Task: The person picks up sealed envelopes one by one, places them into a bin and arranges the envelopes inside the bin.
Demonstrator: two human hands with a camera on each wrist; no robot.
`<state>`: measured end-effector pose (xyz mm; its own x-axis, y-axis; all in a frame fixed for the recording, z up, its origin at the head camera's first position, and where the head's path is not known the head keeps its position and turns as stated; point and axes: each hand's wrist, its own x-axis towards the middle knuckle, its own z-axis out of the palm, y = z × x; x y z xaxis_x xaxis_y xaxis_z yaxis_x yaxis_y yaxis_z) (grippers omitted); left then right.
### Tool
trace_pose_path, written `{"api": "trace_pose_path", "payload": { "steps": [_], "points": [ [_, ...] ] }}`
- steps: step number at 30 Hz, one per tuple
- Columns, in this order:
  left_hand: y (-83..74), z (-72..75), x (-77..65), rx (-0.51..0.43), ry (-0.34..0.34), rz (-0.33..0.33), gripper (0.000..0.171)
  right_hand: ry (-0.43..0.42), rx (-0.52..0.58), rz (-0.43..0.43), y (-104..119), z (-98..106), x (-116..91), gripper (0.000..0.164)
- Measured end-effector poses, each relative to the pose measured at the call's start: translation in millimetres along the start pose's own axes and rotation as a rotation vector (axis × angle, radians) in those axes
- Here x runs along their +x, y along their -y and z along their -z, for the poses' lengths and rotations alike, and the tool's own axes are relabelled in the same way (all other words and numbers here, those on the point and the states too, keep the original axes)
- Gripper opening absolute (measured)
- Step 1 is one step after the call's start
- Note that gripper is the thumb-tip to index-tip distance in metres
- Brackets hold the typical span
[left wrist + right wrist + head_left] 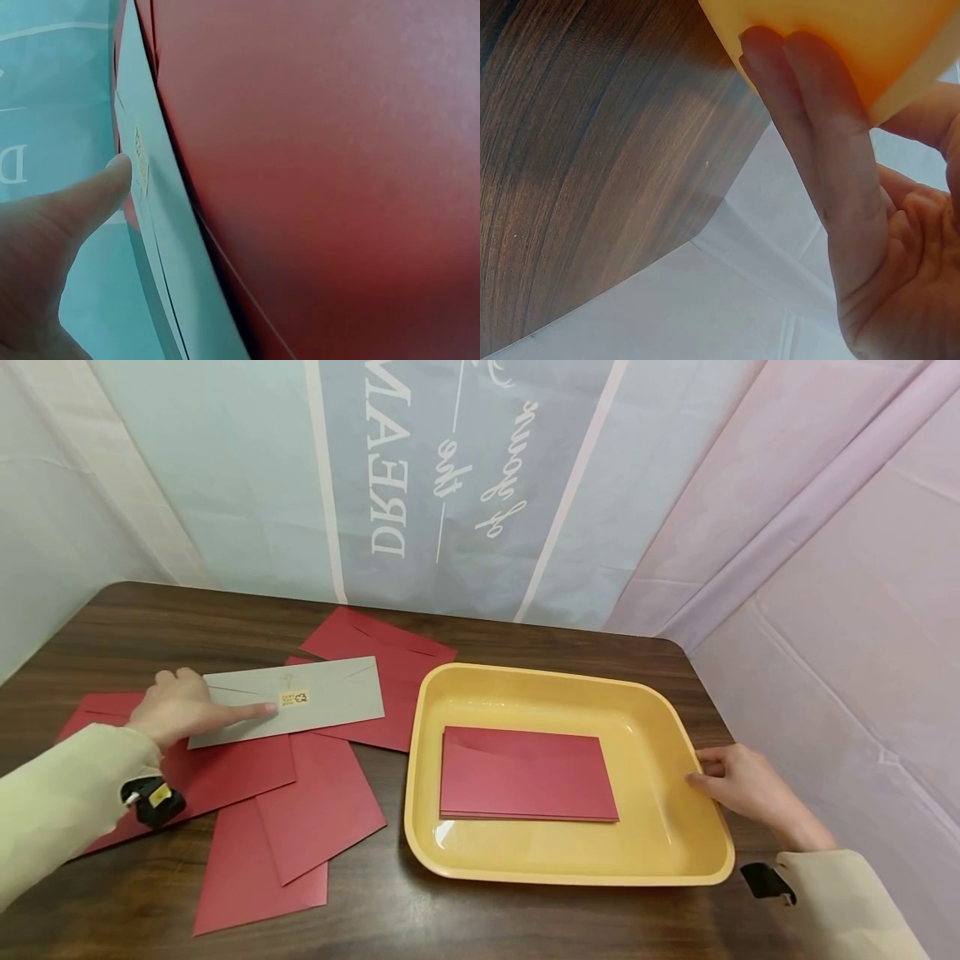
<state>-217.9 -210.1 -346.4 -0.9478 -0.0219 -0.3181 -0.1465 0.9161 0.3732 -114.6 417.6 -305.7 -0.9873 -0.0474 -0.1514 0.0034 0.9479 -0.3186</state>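
My left hand [183,706] lies over the left end of a pale grey envelope [341,689] with a gold sticker [294,698]. One digit stretches straight onto it and touches beside the sticker; the left wrist view shows that fingertip [118,171] against the paper. Under the grey envelope, several red envelopes [326,806] overlap on the table. At the right, my right hand [742,781] grips the wall of a yellow tray [660,760], its thumb inside and fingers outside. A small stack of red envelopes [528,772] lies flat in the tray's left part.
All of this stands on a dark wood-grain table [375,902]. Behind it hangs a pale blue printed curtain [262,485], and pinkish fabric [840,635] borders the right side. The tray's right side is close to the table's right edge.
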Motion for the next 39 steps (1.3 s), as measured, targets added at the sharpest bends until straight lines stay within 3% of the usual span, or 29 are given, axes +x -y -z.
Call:
{"api": "trace_pose_path", "payload": {
  "steps": [7,16,25,39],
  "points": [
    [-1.4,-5.4,1.4,0.002,-0.022,-0.01,0.116,-0.012,-0.001,0.009,-3,-1,1,0.041],
    [-2.8,-3.4,4.4,-0.009,-0.003,-0.048,0.107,0.003,0.001,-0.002,0,0,-1,0.042],
    [-3.5,1.2,6.8,-0.018,0.035,-0.014,0.108,-0.001,0.007,0.003,0,0,-2,0.041],
    [-1.8,-1.8,11.5,-0.045,0.0,0.054,0.107,0.001,0.015,-0.005,0,-1,-2,0.042]
  ]
}}
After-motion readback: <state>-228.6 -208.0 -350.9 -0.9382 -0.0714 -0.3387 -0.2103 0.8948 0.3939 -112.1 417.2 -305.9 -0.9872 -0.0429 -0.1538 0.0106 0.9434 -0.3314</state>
